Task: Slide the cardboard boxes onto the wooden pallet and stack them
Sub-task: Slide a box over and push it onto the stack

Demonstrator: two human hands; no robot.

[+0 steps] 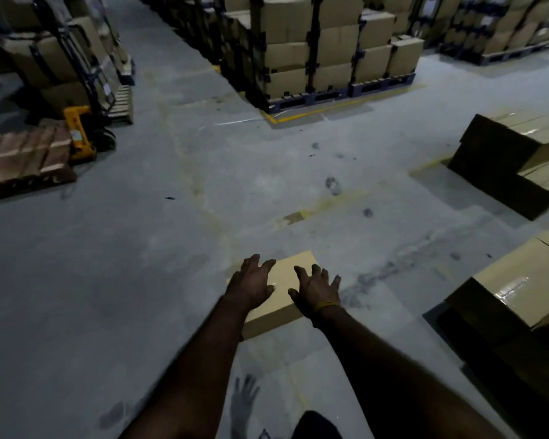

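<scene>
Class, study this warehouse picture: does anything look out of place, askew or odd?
Yes. One cardboard box lies alone on the open concrete floor, skewed to the painted lines, under both spread hands, left hand and right hand. Other boxes sit in stacks.

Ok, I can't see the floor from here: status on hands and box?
Left hand and right hand open, fingers spread over the cardboard box. Box flat on the floor. Wooden pallet far left, open floor between.
</scene>
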